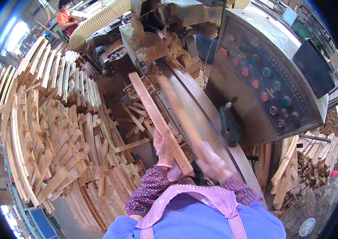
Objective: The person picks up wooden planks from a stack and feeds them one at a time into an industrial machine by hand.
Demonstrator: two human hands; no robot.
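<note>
My left hand [163, 146], in a pinkish knit glove, grips a squared wooden strip [154, 110] near its lower end. That strip slants up and away beside the machine's bed, its far end close to the cutter housing. On the metal bed [197, 101] lies a second wooden strip [181, 112], blurred by motion. My right hand [210, 161], gloved too and also blurred, is at the near end of this strip; its fingers seem to rest on or around it. Wood shavings [181, 53] cover the woodworking machine's housing [145, 47] at the bed's far end.
High stacks of wooden strips [58, 140] stand at left. A control panel [258, 80] with red and green buttons rises at right, a crank handle [228, 125] below it. A ribbed dust hose [100, 24] arches overhead. A fan [309, 215] stands lower right. Another person [65, 19] holds wood far left.
</note>
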